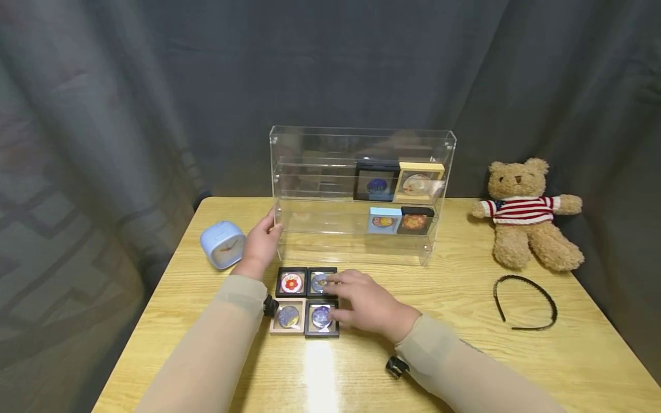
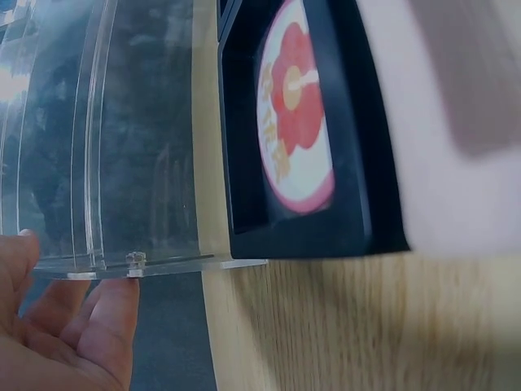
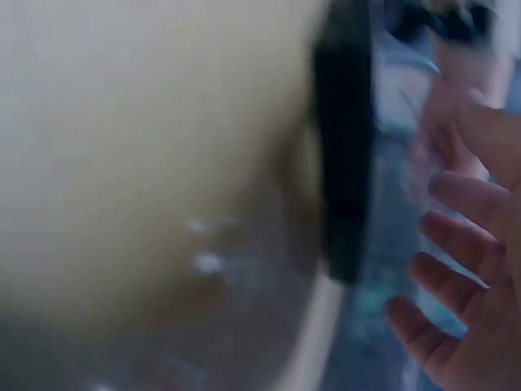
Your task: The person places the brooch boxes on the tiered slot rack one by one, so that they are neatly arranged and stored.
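Note:
My left hand (image 1: pixel 260 244) holds the left side panel of a clear acrylic display shelf (image 1: pixel 330 248); in the left wrist view its thumb and fingers (image 2: pixel 110 326) lie along the panel's edge. In front of the shelf lie four small framed badges: a black-framed one with a red flower (image 1: pixel 291 283), a black-framed blue one (image 1: pixel 318 283), a beige-framed one (image 1: pixel 288 317) and another black-framed one (image 1: pixel 321 317). Over the right-hand pair hovers my right hand (image 1: pixel 369 301), its fingers spread and loosely bent, with nothing between them.
On the shelf's right side stand a black frame (image 1: pixel 377 182), a yellow frame (image 1: pixel 419 180), a light-blue frame (image 1: pixel 384 221) and a dark frame (image 1: pixel 415 221). A blue clock (image 1: pixel 222 245) sits left; a teddy bear (image 1: pixel 521 212) and black headband (image 1: pixel 552 307) lie right.

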### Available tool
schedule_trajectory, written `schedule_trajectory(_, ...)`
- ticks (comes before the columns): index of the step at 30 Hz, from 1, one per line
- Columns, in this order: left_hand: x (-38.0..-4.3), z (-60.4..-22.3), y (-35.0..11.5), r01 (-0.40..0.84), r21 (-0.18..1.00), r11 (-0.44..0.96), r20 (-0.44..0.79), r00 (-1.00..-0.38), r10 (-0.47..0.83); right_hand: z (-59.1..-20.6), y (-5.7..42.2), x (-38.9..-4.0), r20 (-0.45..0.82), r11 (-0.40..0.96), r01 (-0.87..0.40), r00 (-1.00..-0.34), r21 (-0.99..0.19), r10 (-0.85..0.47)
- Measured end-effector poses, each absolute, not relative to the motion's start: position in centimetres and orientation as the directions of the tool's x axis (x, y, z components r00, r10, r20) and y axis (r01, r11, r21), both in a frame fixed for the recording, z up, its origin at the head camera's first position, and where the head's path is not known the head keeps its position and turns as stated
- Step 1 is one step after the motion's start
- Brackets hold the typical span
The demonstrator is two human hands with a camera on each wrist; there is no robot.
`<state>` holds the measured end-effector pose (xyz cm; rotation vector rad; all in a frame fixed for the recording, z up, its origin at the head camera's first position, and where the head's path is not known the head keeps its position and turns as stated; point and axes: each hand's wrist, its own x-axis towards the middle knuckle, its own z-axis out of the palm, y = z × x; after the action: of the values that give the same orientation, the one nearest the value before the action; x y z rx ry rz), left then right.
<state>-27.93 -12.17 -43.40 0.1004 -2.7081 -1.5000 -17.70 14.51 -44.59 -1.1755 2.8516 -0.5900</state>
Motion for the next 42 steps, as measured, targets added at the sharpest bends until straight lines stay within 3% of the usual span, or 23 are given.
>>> schedule_trajectory(6, -27.8, -43.2, -12.2, -0.031, 0.847, 0.531, 0.004, -0.998, -0.064, -46.3, 13.4, -16.6, 0.062, 0.634, -0.698, -0.687, -0.334, -0.724)
schedule_trajectory(22, -27.7, -43.1, -12.3, -0.024, 0.828, 0.561, 0.018, -0.997, -0.071, -46.1, 13.6, -15.6, 0.121, 0.600, -0.753, -0.645, -0.270, -0.755)
schedule_trajectory(29, -27.6, -43.1, -12.3, -0.022, 0.827, 0.562, 0.025, -0.997, -0.075, -45.3, 14.5, -15.4, 0.032, 0.651, -0.676, -0.702, -0.344, -0.712)
schedule_trajectory(35, -27.7, -43.2, -12.3, -0.021, 0.831, 0.555, 0.025, -0.997, -0.075, -45.0, 15.1, -15.5, -0.068, 0.772, -0.564, -0.793, -0.293, -0.605)
schedule_trajectory(42, -27.8, -43.2, -12.3, -0.027, 0.837, 0.547, 0.017, -0.997, -0.075, -44.9, 15.3, -15.4, -0.079, 0.786, -0.525, -0.814, -0.326, -0.576)
